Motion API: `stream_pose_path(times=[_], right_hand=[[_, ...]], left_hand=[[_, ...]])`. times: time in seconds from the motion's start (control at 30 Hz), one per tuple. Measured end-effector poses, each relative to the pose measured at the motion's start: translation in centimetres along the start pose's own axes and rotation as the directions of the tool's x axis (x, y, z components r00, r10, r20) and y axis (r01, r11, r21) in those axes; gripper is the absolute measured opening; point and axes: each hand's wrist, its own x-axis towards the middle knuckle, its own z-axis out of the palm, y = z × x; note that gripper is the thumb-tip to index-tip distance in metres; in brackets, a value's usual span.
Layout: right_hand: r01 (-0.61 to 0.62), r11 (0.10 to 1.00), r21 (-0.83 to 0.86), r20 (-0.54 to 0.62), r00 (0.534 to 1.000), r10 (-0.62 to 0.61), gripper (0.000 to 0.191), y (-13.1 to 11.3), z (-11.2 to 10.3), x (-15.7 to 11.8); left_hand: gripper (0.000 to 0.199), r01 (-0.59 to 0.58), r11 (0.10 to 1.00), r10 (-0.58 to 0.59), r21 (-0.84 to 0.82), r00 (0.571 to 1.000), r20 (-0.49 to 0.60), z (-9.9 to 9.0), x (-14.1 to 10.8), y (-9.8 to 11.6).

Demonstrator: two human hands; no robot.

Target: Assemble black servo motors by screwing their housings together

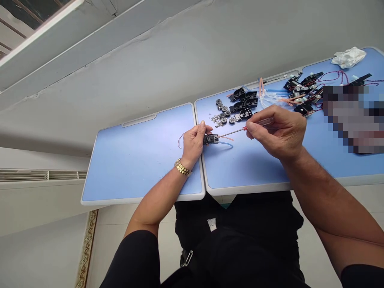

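Observation:
My left hand [194, 143], with a gold watch band at the wrist, is closed around a small black housing [211, 139] just right of the gap between the two tabletops. An orange tube and a blue tube [225, 144] stick out from the right of this part. A screwdriver [260, 122] with a clear and red handle is gripped in my right hand [279, 130]. Its thin metal shaft points left, and the tip meets the top of the housing. Fingers hide part of the housing's left side.
Behind my hands lie a pile of small screws [218, 121], several round metal parts [223, 109] and several similar black housings [240, 105]. Farther right are wired black assemblies [304, 90], a crumpled white bag [348, 58] and a blurred patch. A wall [180, 60] borders the blue tables [144, 160].

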Motion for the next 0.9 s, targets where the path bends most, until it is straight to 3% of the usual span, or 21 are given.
stream_pose_path(times=[0.47, 0.73, 0.9], right_hand=[[-0.021, 0.998, -0.056, 0.045, 0.999, 0.023, 0.015, -0.77, 0.23, 0.26], [0.031, 0.998, -0.052, 0.049, 0.998, -0.028, 0.012, -0.78, 0.36, 0.29], [-0.008, 0.998, -0.070, 0.064, 0.998, 0.012, 0.014, -0.97, 0.38, 0.41]], left_hand=[[0.064, 0.015, 1.000, -0.015, 0.002, 1.000, 0.009, 0.18, -0.21, 0.30], [0.066, 0.011, 1.000, -0.011, 0.006, 1.000, 0.013, 0.21, -0.36, 0.55], [0.065, 0.014, 1.000, -0.014, -0.008, 1.000, 0.019, 0.26, -0.40, 0.66]])
